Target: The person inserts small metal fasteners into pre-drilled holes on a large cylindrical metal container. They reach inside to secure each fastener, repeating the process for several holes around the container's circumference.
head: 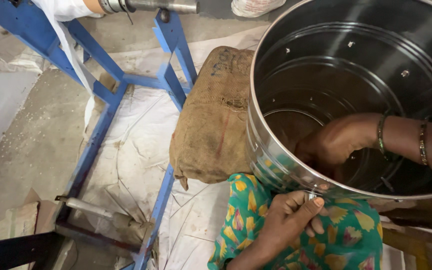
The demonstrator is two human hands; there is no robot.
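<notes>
Drum [326, 65], big shiny steel, fills the frame's right, tilted over a lap; likely light, stiff, slippery; best held by the rim; left hand [288, 217] pinches the rim; right hand [333, 142] inside, curled, grip unclear.

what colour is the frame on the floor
Blue, with worn paint; the frame shows best in the head view.

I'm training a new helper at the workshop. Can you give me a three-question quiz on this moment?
1. True or false: the right hand is inside the steel drum.
2. Where is the left hand? A) on the burlap sack B) under the drum's rim C) on the blue frame
3. What does the right wrist wear?

Key: 1 true; 2 B; 3 bangles.
</notes>
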